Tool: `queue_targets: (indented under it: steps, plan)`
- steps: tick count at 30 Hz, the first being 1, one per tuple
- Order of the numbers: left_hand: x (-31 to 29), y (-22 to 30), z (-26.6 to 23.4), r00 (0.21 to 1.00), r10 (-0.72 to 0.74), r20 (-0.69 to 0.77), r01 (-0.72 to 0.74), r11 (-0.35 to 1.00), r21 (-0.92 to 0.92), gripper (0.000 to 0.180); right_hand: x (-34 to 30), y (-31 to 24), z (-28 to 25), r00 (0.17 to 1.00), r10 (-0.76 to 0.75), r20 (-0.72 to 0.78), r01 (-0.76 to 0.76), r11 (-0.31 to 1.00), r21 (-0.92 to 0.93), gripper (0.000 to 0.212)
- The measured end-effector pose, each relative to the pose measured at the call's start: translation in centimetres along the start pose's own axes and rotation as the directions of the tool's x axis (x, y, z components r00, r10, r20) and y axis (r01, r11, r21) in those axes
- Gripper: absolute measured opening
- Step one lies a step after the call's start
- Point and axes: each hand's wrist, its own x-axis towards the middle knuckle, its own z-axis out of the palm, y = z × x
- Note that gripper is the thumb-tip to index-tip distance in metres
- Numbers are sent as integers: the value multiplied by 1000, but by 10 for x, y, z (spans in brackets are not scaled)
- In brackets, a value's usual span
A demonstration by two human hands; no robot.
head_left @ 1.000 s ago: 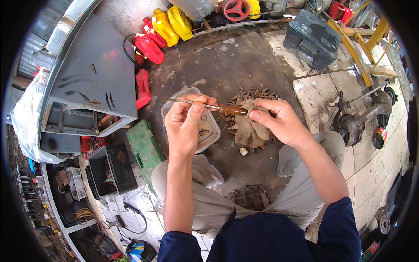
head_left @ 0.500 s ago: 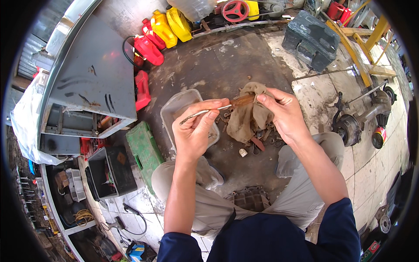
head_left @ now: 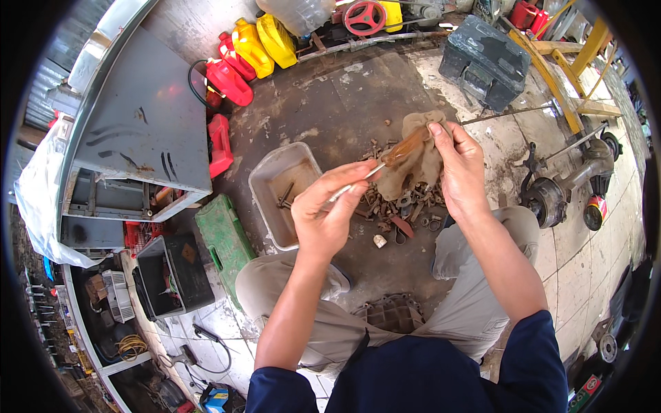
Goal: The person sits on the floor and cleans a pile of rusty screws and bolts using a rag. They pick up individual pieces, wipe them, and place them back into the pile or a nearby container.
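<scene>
**Wiping a Screwdriver**

The person sits low with knees apart. The left hand has its grip closed on the metal shaft of a screwdriver, held up over the floor. The right hand has its grip closed on a dirty rag wrapped by the amber handle. Below lie rusty bolts beside a grey tray. Farther off stand red and yellow jugs.

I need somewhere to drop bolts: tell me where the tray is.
The tray sits on the floor left of centre in the head view, just left of the left hand, between the scrap pile and the green case.
</scene>
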Motion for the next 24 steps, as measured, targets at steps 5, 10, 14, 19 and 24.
queue_targets:
  steps: [5,10,14,19,24]
  plan:
    - [2,5,-10,975,-176,-134,149,970,-190,16,2,-9,2,991,-105,-82,96,990,-100,20]
    - [13,7,-20,879,-340,-335,325,940,-102,19,15,-14,-10,979,-121,-165,124,992,7,20]
    - [21,3,-49,849,-327,-416,459,845,273,22,22,-16,-15,974,-175,-141,170,984,-47,20]
    - [17,-5,-99,862,-247,-443,506,353,787,32,22,-22,-20,973,-184,-141,176,982,-73,18]
    - [9,-18,-122,897,-17,-441,427,289,857,46,28,-31,-27,950,-262,-173,255,965,-59,20]
